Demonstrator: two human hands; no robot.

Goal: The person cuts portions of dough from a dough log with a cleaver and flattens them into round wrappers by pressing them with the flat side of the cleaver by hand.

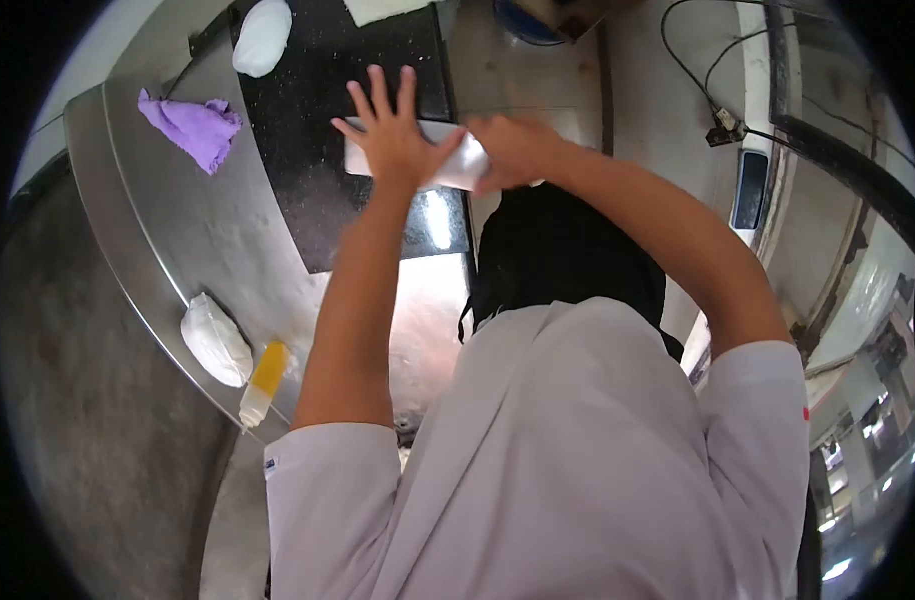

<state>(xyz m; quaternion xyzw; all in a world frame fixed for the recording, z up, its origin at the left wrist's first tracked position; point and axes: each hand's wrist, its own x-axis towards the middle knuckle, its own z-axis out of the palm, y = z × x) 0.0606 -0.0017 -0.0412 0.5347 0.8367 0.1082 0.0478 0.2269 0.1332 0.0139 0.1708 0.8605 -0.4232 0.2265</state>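
Note:
A shiny, pale, flat rectangular piece (358,160), much like a broad metal blade, lies across a black slab (288,150). My left hand (393,150) rests over its middle with the fingers spread wide. At the right end, by the slab's edge, the fingers of my right hand (513,152) are closed around the same piece; they are slightly blurred and cover that end, so I cannot see whether it has a handle. Small light specks dot the slab around the hands.
A steel counter (278,290) carries a purple cloth (193,130), a white wrapped bundle (216,340) and a squeeze bottle with yellow contents (266,383). Near the slab's far end sits a white rounded lump (263,38). Cables (723,125) and a phone (751,190) are at right.

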